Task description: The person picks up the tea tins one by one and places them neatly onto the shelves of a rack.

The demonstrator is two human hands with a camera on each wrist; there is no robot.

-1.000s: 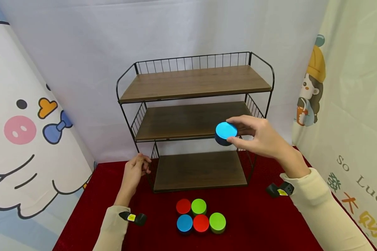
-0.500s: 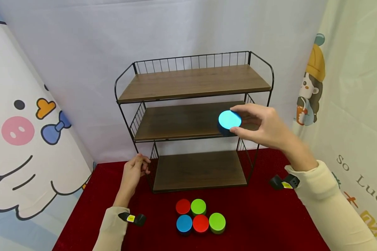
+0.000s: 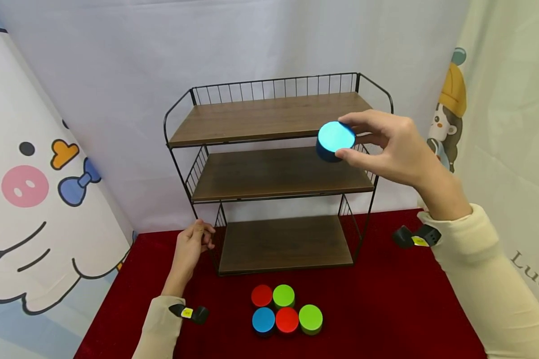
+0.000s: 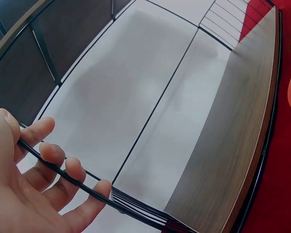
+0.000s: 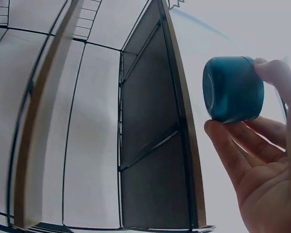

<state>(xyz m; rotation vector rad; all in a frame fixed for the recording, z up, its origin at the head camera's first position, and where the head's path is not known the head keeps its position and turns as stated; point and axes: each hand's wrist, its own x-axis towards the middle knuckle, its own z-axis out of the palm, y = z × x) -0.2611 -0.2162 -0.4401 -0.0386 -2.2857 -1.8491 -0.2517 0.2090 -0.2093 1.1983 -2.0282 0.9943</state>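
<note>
My right hand (image 3: 388,144) pinches a short blue cylinder (image 3: 330,149), thumb and fingers on its side, in front of the rack between the middle and top shelves. In the right wrist view the blue cylinder (image 5: 235,89) looks like a small lidded tin, its base toward the rack. My left hand (image 3: 191,247) holds the black front post at the rack's left side. The left wrist view shows the thumb and fingers around that thin metal post (image 4: 77,182). The three-tier shelf rack (image 3: 276,117) has brown boards and a black wire frame.
On the red cloth (image 3: 386,309) before the rack stand several similar cylinders: a red one (image 3: 262,295) and a green one (image 3: 284,295) behind, then a blue one (image 3: 263,320), a red one (image 3: 287,320) and a green one (image 3: 311,318) in front. Curtains surround the rack.
My right hand has risen with the blue cylinder, from the middle shelf's front edge to near the top shelf's edge, drifting slightly right. The left hand has stayed at the post.
</note>
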